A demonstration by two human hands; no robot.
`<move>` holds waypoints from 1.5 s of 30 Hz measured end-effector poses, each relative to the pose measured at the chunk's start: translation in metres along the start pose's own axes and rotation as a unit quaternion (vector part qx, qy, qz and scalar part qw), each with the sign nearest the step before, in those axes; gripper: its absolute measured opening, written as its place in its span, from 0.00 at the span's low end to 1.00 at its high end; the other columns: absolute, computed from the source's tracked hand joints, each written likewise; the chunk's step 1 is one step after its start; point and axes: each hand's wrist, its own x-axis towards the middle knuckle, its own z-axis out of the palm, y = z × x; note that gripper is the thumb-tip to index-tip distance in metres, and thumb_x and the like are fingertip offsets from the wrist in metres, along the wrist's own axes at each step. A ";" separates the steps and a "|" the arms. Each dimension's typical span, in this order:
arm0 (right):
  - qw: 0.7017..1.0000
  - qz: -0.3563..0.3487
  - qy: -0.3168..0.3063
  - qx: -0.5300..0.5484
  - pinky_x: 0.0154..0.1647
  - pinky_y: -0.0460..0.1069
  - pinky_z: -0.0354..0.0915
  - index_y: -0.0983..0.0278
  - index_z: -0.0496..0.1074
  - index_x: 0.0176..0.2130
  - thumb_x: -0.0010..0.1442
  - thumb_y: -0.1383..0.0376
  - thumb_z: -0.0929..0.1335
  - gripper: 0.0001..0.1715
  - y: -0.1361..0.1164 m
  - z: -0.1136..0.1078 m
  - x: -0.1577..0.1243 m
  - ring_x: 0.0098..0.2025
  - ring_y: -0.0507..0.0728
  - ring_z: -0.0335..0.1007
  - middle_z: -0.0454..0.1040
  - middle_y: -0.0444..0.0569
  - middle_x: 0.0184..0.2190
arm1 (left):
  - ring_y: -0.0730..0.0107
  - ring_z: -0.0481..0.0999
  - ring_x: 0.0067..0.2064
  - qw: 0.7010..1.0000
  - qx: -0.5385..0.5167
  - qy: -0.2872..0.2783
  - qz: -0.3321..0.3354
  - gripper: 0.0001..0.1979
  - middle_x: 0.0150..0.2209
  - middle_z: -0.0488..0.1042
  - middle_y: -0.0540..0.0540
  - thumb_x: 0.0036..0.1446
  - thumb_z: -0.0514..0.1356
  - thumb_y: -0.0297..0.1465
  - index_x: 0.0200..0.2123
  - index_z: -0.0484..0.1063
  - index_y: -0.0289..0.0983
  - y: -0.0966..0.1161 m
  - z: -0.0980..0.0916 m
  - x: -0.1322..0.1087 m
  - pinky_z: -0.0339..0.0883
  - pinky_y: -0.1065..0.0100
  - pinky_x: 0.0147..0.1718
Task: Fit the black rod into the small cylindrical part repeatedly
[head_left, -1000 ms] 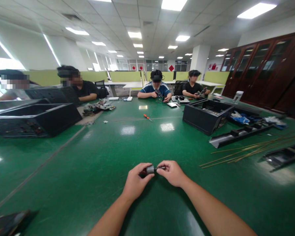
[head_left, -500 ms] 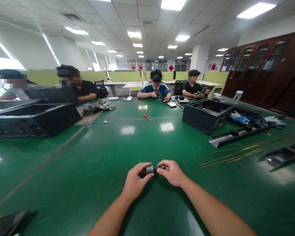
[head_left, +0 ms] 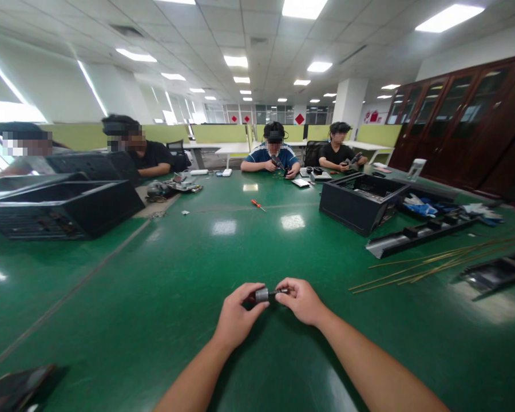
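Note:
In the lower middle of the head view, my left hand [head_left: 237, 317] is closed around a small grey metal cylinder [head_left: 261, 294], which looks like a little motor; its left end is dark and partly covered by my fingers. A thin dark shaft [head_left: 272, 293] sticks out of its right side. My right hand [head_left: 302, 300] pinches the far end of that shaft, where a small metallic piece shows between thumb and fingers. Both hands are just above the green table [head_left: 189, 269], with the part lying roughly level between them.
An orange screwdriver [head_left: 257, 204] lies farther up the table. Black computer cases stand at left [head_left: 64, 209] and right [head_left: 360, 200]. Thin brass-coloured rods [head_left: 412, 269] and a long metal channel [head_left: 412, 234] lie at right. Several people sit across the table. A dark flat object [head_left: 19, 389] is at lower left.
My right hand has shifted very slightly along the shaft, away from the cylinder. My left hand keeps its hold, and the view has moved a little.

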 end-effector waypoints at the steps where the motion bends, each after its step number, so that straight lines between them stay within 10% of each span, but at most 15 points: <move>1: 1.000 0.001 0.000 0.003 0.26 0.45 0.55 0.67 0.74 0.37 0.53 0.64 0.71 0.10 0.000 0.000 0.000 0.24 0.49 0.60 0.70 0.42 0.25 | 0.65 0.78 0.42 1.000 -0.001 0.001 -0.002 0.15 0.42 0.79 0.47 0.52 0.66 0.32 0.45 0.76 0.42 0.000 0.000 0.000 0.73 0.65 0.41; 45: 0.999 0.014 0.016 0.041 0.24 0.45 0.63 0.66 0.71 0.33 0.52 0.62 0.71 0.10 0.003 -0.013 0.003 0.23 0.49 0.65 0.70 0.42 0.25 | 0.62 0.79 0.43 1.000 0.001 0.024 -0.004 0.15 0.42 0.79 0.45 0.52 0.66 0.33 0.44 0.77 0.42 0.002 -0.003 0.002 0.74 0.63 0.42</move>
